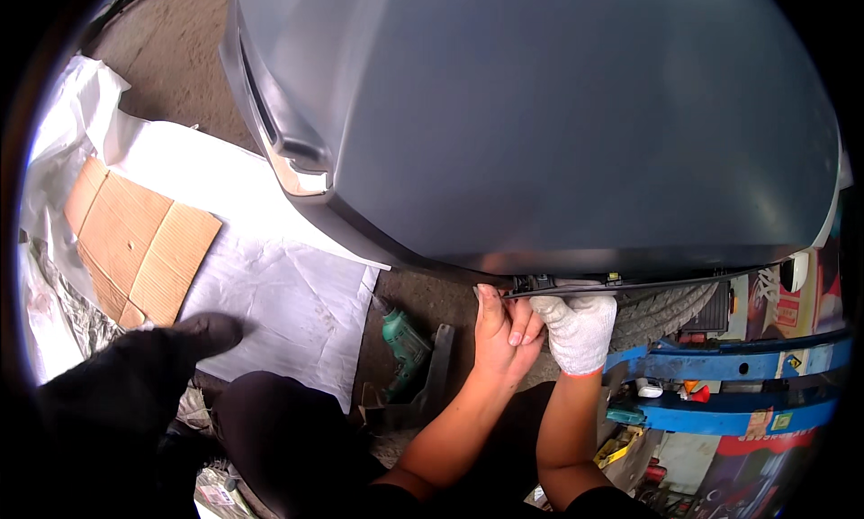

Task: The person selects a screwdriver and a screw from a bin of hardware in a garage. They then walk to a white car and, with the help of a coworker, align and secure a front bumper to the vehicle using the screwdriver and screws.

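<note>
A large dark grey car body panel (540,132) fills the upper middle, with a chrome-edged lamp (306,179) at its left corner. Along its lower edge runs a thin black trim strip (666,285), with small clips showing behind it. My bare left hand (508,334) is closed at the strip's left end, thumb pointing up and fingers curled. Just to its right, my right hand (580,332) wears a white knitted glove and grips the strip with bent fingers. The fingertips behind the strip are hidden.
A green power drill (405,343) lies on the floor left of my forearms. Cardboard (148,240) rests on white sheeting (279,294) at left. A tyre (670,312) and blue metal beams (702,364) are at right, with tools below. A dark shoe (214,333) stands on the sheeting.
</note>
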### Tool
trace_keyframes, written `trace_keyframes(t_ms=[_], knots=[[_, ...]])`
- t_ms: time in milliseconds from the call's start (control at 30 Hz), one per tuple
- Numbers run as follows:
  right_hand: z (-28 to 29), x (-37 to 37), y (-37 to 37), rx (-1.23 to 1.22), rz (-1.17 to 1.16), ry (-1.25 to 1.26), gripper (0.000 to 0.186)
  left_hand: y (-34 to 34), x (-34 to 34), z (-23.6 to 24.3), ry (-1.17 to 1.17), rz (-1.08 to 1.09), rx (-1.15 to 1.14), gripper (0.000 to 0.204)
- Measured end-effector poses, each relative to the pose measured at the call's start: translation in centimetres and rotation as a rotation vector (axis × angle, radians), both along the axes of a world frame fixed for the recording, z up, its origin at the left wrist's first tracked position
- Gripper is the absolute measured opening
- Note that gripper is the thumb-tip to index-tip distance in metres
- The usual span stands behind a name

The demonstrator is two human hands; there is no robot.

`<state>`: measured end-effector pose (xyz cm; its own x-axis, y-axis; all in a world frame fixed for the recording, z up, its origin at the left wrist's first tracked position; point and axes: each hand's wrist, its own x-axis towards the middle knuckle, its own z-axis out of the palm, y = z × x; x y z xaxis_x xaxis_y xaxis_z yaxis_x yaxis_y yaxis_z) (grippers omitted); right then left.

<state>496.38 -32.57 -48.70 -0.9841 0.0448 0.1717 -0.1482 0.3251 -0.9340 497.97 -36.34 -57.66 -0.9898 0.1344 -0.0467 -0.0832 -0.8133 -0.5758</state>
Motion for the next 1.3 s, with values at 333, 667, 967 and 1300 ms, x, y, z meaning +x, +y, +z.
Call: trace_keyframes(t_ms=[333,667,967,1300], knots=[[0.0,0.0,0.8,0.008,0.041,-0.03,0.037,0.5,0.4,-0.6,0.054,0.019,0.026,0.034],[2.2,-0.6,0.2,0.16,0.138,-0.15,0.034,0.3,0.5,1.3,-0.237,-0.096,-0.023,0.035],[2.3,-0.5,-1.4,0.129,0.137,-0.172,0.022,-0.6,0.7,1.9,-0.208,-0.135,-0.086,0.037],[1.1,0.0,-1.0,0.208,0.054,-0.086,0.034,-0.8,1.0,0.6,-0.046,-0.111,-0.056,0.035]])
